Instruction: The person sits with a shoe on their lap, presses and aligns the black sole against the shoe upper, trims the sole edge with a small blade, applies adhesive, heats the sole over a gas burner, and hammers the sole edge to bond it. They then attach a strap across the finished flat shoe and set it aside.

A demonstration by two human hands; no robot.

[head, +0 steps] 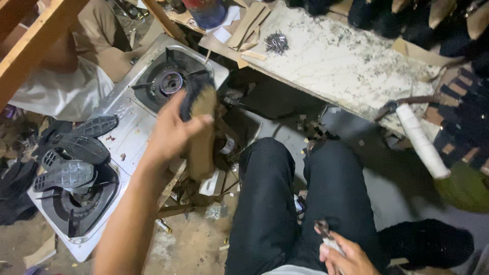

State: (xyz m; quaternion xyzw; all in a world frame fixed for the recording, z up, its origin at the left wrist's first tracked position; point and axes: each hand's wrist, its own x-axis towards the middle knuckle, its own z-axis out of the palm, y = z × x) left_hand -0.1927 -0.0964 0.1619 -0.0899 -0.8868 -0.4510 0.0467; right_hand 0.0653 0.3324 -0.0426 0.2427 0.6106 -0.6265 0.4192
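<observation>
Head view: left fingers (168,133) pinching tan shoe upper (201,127) (over stove (132,132)), right fingers (338,252) gripping pincers (326,235).

Bench clutter, as we see it.
White two-burner gas stove (133,130) carries three black rubber shoe soles (76,150); pile of small dark nails (276,43) on speckled marble slab (346,66); white-taped hammer handle (423,142) leans nearby.

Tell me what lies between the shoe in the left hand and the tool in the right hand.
In the head view, only the person's black-trousered leg lies between the shoe and the tool.
</observation>
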